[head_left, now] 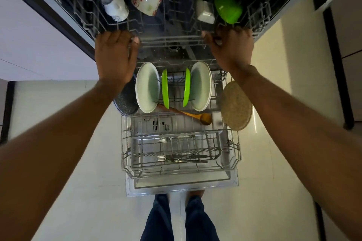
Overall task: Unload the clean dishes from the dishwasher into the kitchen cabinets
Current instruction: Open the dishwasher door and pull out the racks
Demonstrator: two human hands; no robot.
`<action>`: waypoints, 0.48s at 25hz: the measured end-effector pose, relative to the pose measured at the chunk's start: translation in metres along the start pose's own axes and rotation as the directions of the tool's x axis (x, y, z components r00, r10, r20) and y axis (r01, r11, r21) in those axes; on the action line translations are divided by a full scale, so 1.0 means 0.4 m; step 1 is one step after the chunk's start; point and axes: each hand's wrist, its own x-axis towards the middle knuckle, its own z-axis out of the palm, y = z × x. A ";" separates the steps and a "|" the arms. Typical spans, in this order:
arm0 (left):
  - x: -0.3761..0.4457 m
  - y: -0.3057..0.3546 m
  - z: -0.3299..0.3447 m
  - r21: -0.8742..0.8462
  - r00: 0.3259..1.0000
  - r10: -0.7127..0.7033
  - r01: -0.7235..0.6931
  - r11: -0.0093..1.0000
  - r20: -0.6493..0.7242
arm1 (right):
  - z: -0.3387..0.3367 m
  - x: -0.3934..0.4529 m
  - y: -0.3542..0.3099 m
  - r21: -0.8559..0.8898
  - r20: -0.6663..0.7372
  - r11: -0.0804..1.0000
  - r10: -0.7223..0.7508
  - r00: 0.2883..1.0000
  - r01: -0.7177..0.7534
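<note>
Over pale floor, both hands' grips (115,55) (231,47) clasp upper rack (170,40) (front rail crosswise).

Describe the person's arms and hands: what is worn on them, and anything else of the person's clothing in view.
Both arms are bare along their whole visible length: no sleeves show. The left hand and right hand wear no gloves, and no watch, bracelet or ring can be seen on either. The fingers are uncovered. Lower down, the legs are in dark blue trousers, and the feet look bare.
</note>
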 end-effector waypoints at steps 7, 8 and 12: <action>-0.182 0.065 -0.036 -0.070 0.986 -0.131 0.124 0.990 -0.100 | -0.058 -0.143 -0.004 0.008 0.170 0.967 0.250 0.953 -0.255; -0.205 0.067 -0.045 -0.074 0.988 -0.135 0.129 0.989 -0.080 | -0.066 -0.159 -0.002 -0.013 0.206 0.967 0.253 0.945 -0.256; -0.280 0.080 -0.093 -0.083 0.984 -0.174 0.177 0.981 0.037 | -0.090 -0.217 0.000 -0.056 0.361 0.969 0.245 0.900 -0.241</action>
